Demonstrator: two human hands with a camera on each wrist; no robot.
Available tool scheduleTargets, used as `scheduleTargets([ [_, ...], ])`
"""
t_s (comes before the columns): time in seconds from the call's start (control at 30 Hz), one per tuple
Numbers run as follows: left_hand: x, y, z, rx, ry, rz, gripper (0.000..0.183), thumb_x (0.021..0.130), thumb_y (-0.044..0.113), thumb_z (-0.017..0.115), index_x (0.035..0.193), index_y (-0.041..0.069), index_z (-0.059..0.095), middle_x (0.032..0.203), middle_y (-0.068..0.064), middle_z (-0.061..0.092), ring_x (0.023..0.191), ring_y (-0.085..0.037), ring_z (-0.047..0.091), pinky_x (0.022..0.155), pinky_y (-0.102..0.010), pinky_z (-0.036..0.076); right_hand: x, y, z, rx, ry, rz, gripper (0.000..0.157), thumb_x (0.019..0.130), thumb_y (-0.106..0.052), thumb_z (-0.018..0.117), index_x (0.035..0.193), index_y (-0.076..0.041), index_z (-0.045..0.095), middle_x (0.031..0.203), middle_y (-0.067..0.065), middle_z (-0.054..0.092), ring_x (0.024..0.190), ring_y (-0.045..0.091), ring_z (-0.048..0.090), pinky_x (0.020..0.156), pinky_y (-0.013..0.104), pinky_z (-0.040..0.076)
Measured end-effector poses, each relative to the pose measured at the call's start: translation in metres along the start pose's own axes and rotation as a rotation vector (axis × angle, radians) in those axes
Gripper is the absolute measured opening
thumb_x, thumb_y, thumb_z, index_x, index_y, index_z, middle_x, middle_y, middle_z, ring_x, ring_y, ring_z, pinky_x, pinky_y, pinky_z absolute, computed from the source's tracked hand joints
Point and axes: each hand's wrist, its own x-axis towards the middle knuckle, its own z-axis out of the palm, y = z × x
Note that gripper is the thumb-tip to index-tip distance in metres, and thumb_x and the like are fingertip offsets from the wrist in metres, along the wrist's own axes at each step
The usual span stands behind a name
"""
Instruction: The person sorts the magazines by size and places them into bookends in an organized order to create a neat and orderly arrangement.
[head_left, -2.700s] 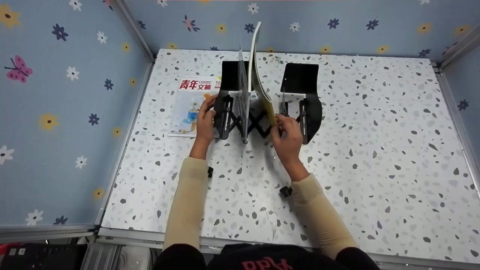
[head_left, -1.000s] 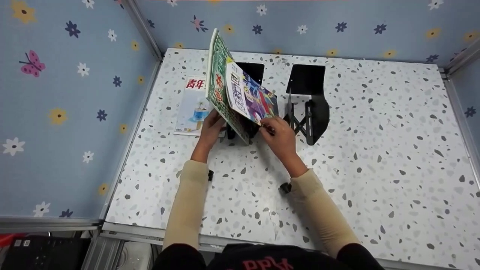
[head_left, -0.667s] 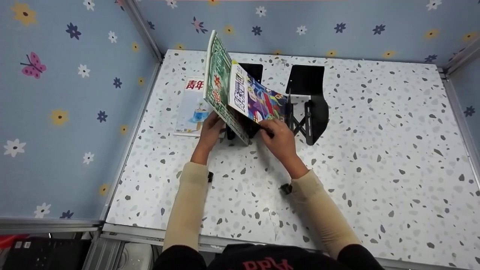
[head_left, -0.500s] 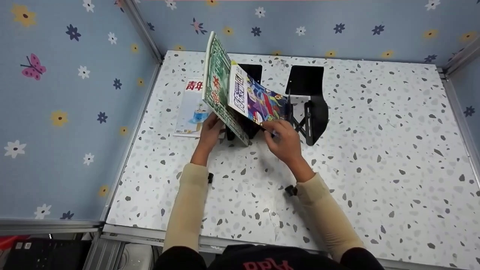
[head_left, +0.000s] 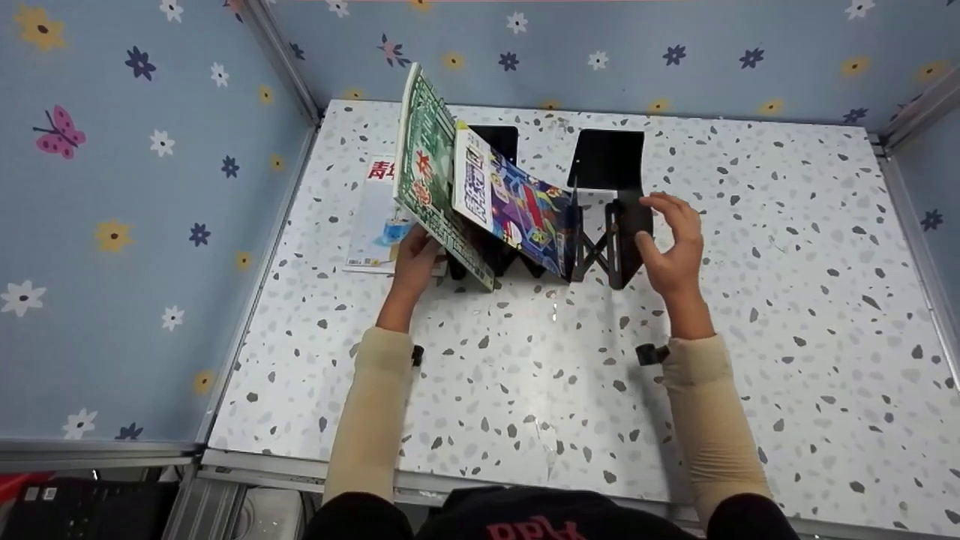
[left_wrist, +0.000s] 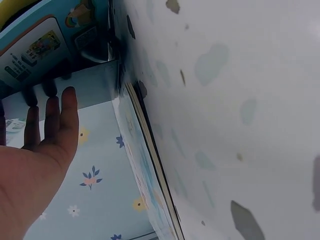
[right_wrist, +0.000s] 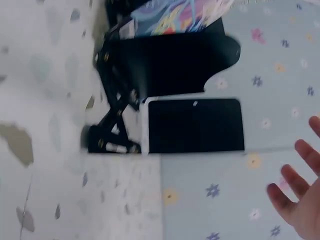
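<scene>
A black expandable book rack (head_left: 609,161) with crisscross arms stands on the table. Two magazines lean leftward in it: a green-covered one (head_left: 433,161) and a colourful purple-blue one (head_left: 529,214), whose lower corner meets an upright divider. My left hand (head_left: 415,259) is at the rack's left end, partly behind the green magazine; the left wrist view shows its fingers straight against the end panel (left_wrist: 92,85). Holding nothing, my right hand (head_left: 677,247) is beside the rack's right end, thumb and fingers apart. In the right wrist view its fingertips (right_wrist: 280,196) are clear of the rack.
Another magazine (head_left: 366,225) lies flat on the speckled table (head_left: 765,300), left of the rack and partly hidden by the green one. Flower-patterned panels (head_left: 135,270) enclose the left, back and right sides.
The magazines, nearly upright at first, tipped left in the rack. My right hand let go of the colourful magazine and moved right to the rack's end. My left hand stayed at the left end.
</scene>
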Motion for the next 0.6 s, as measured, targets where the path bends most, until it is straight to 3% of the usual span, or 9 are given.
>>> scheduleTargets([
  [0.13,0.007,-0.015,-0.003,-0.001,0.049,0.049,0.048,0.100,0.009,0.045,0.147,0.003,0.039,0.136,-0.023,0.052,0.101,-0.009,0.061,0.084,-0.045,0.052,0.001,0.005,-0.007,-0.007,-0.106,0.135,0.038,0.078,0.000,0.054,0.113,0.007,0.066,0.124,0.026,0.060,0.116,0.036,0.051,0.086,0.032,0.038],
  [0.27,0.006,-0.018,-0.006,-0.006,0.110,0.058,0.045,0.099,0.008,0.047,0.143,-0.001,0.043,0.131,-0.026,0.054,0.093,-0.006,0.062,0.079,-0.040,0.054,0.001,0.009,-0.007,-0.003,-0.108,0.172,0.035,0.080,0.005,0.050,0.111,0.006,0.066,0.124,0.022,0.062,0.115,0.029,0.054,0.080,0.022,0.043],
  [0.43,0.004,-0.018,-0.013,0.015,0.162,0.023,0.044,0.098,0.007,0.048,0.142,0.000,0.045,0.133,-0.025,0.054,0.103,-0.018,0.062,0.084,-0.048,0.052,-0.001,0.013,-0.007,0.022,-0.089,0.155,0.036,0.080,0.007,0.049,0.111,0.007,0.066,0.123,0.023,0.063,0.113,0.031,0.055,0.073,0.017,0.041],
  [0.53,0.001,-0.019,-0.018,0.083,0.164,0.033,0.045,0.098,0.009,0.049,0.142,0.002,0.046,0.134,-0.022,0.054,0.111,-0.029,0.059,0.087,-0.055,0.049,-0.002,0.014,-0.008,0.010,-0.093,0.157,0.036,0.080,0.006,0.050,0.112,0.007,0.067,0.124,0.021,0.063,0.111,0.033,0.055,0.072,0.015,0.039],
  [0.6,-0.001,-0.019,-0.022,0.143,0.180,0.033,0.045,0.097,0.012,0.051,0.141,0.005,0.048,0.133,-0.019,0.055,0.113,-0.031,0.057,0.088,-0.053,0.049,-0.002,0.013,-0.008,0.007,-0.100,0.157,0.036,0.080,0.006,0.050,0.112,0.006,0.067,0.124,0.021,0.063,0.110,0.034,0.055,0.072,0.014,0.037],
])
